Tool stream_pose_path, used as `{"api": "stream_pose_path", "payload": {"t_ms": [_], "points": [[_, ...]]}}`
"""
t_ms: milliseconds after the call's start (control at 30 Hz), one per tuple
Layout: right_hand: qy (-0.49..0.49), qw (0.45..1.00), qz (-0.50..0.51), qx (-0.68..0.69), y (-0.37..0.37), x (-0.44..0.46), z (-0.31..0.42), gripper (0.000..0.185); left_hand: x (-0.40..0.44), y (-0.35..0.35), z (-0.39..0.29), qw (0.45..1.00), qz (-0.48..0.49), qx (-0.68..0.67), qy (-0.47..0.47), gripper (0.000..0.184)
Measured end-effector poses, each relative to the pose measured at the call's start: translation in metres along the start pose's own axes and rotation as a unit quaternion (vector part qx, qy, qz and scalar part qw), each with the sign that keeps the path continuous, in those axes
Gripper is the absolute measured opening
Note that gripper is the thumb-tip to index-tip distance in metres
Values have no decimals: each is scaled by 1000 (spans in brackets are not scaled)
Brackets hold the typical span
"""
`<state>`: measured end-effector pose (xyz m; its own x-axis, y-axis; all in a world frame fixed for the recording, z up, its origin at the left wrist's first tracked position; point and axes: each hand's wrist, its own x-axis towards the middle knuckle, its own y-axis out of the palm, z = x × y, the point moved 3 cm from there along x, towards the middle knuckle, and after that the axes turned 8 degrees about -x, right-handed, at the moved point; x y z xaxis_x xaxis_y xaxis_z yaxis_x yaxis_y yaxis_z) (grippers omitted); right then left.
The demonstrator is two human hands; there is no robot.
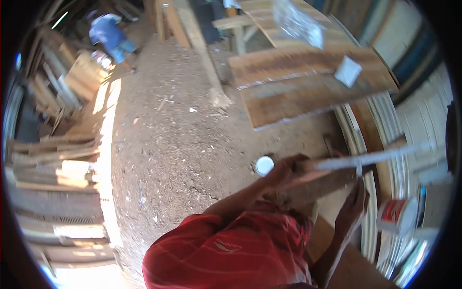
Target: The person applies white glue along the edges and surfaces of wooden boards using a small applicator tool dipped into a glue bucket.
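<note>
My left hand is closed around the near end of a long, narrow brown wooden board with a white-coated edge. The board runs out to the right from that grip, its white edge up. My right hand is below the edge, fingers pinched on what looks like a small, slim whitish tool that meets the edge; blur hides its exact form.

I judge the board stiff and moderately heavy, hard to break, but its length makes it lever down at the wrist, since I have it by one end. The bare wood should give my palm decent friction. The white coat looks wet or pasty, so I expect it to be slippery and easily smeared. The best hold is on the bare faces, thumb on one side and fingers on the other, clear of the coat; a grip nearer the middle would balance better. The slim tool seems light and wants only a fingertip pinch.

To the right of my right hand sits a white plastic tub with a red label. Just left of my left hand, down on the dirt floor, is a round can with a white top.
</note>
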<state>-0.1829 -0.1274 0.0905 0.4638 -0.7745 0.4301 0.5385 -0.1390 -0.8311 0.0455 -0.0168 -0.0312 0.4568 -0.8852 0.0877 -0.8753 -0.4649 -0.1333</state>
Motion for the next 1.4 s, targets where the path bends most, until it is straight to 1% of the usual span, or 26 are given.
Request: {"api": "stream_pose_path", "payload": {"t_ms": [100, 200, 300, 400, 433, 467, 500, 533, 567, 633, 700, 733, 833, 867, 900, 933, 967, 1000, 1067, 1167, 1200, 1233, 1267, 1300, 1333, 1400], "points": [[-38, 997, 46, 40, 10, -8, 20, 37, 1, -2, -4, 996, 26, -80, -43, 44], [-132, 978, 100, 127, 25, -26, 42, 36, 1, -4, 0, 998, 24, -48, -20, 45], [-107, 980, 103, 134, 16, -13, 47, 36, 3, -3, 6, 996, 31, -78, -8, 48], [-56, 985, 106, 127, 13, 1, 34, 36, 6, -5, 6, 999, 27, -17, -21, 51], [-141, 981, 92, 100, 9, 1, 47, 36, 4, -7, 0, 999, 14, 2, -36, 53], [-135, 974, 136, 118, 6, -2, 56, 35, 3, -10, -6, 998, 0, 20, -52, 56], [-126, 966, 180, 134, 4, -5, 65, 34, 4, -3, 4, 986, 22, -140, -88, 49], [-145, 958, 187, 164, 10, -9, 63, 32, 0, -9, -18, 989, 25, -47, -139, 49], [-143, 964, 157, 161, 11, -8, 59, 32, 3, -4, 7, 994, 20, -69, -80, 50], [-147, 969, 125, 156, 13, -9, 50, 34, 6, -4, -14, 1000, 0, -17, -5, 48], [-158, 967, 135, 148, 17, -7, 50, 39, 7, -9, -17, 997, 22, 19, -68, 47], [-167, 954, 182, 171, 14, -11, 56, 39, 7, -11, -17, 994, 27, 39, -99, 47], [-184, 954, 150, 184, 4, -3, 60, 39, 7, -7, -23, 988, 42, -120, -93, 47], [-154, 963, 132, 180, 0, 3, 63, 34, 7, -7, -20, 992, 15, -86, -95, 52], [-131, 966, 166, 150, 1, 3, 66, 36, 7, -4, 25, 997, 24, -36, -60, 53], [-173, 959, 186, 125, 4, -3, 74, 37, 5, -7, 17, 995, 11, -48, -88, 53], [-155, 952, 181, 192, 12, -8, 72, 38, 10, -11, 12, 995, 22, 1, -97, 53], [-141, 948, 212, 192, 11, -12, 73, 38, 12, -13, 3, 998, 29, 17, 44, 51], [-178, 953, 136, 202, 4, -5, 71, 40, 14, -17, -4, 995, 80, -55, -24, 49], [64, 980, 145, 123, -22, 9, 36, 40, 14, -15, 10, 990, 74, -101, -68, 50], [46, 986, 79, 137, -26, 14, 18, 38, 15, -20, -5, 997, 58, -41, -23, 52], [44, 991, 8, 127, -36, 17, -13, 38, 12, -21, -13, 990, 88, -99, -56, 51], [98, 993, 27, 56, -56, 24, -37, 37, 14, -2, 43, 882, 57, -427, -189, 47], [84, 996, 1, -14, -80, 33, -51, 38, 16, -15, -19, 997, 62, -19, -34, 45], [92, 994, -38, -47, -101, 42, -70, 37, 16, -10, -1, 998, 57, -17, 12, 42], [204, 971, -114, -50, -137, 58, -122, 31, 21, -6, -26, 995, 78, 48, 37, 40]]}}
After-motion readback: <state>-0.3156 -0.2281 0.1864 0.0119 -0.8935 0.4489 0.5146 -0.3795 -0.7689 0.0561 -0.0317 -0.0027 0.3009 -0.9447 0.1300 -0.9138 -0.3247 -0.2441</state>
